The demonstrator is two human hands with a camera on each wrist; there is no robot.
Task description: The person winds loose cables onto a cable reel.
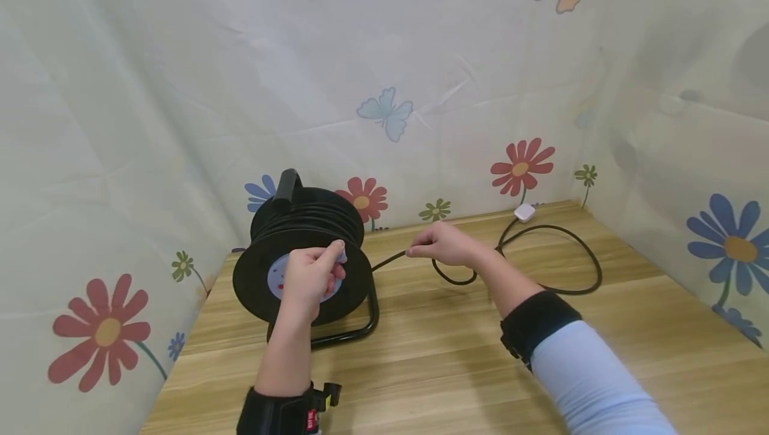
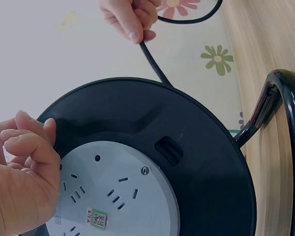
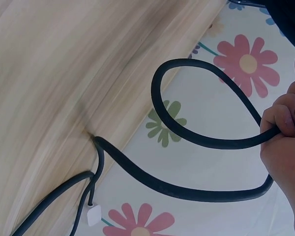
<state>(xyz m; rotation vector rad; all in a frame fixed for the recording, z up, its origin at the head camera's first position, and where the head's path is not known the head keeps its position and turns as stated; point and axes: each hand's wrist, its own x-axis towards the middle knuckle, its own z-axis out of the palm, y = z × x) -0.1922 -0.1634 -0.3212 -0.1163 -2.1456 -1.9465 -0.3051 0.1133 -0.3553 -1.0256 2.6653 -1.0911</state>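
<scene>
A black cable reel (image 1: 252, 275) with a pale socket disc (image 2: 118, 187) stands at the left of the wooden table. My left hand (image 1: 309, 278) is in front of the reel's face, fingers curled and thumb on top. It grips a small pale knob (image 1: 342, 256) at the upper right of the disc; the fingers hide most of it. To the right of the reel, my right hand (image 1: 447, 245) pinches the black cable (image 2: 152, 64) between thumb and fingers. From there the cable runs to the reel on one side and hangs in a loop (image 3: 211, 143) on the other.
The cable's slack lies in a wide loop on the table's right, ending in a white plug (image 1: 525, 213) near the back edge. A black tube stand (image 1: 345, 336) supports the reel. A flowered curtain (image 1: 336, 55) encloses the wooden table (image 1: 432, 368) behind and at the sides.
</scene>
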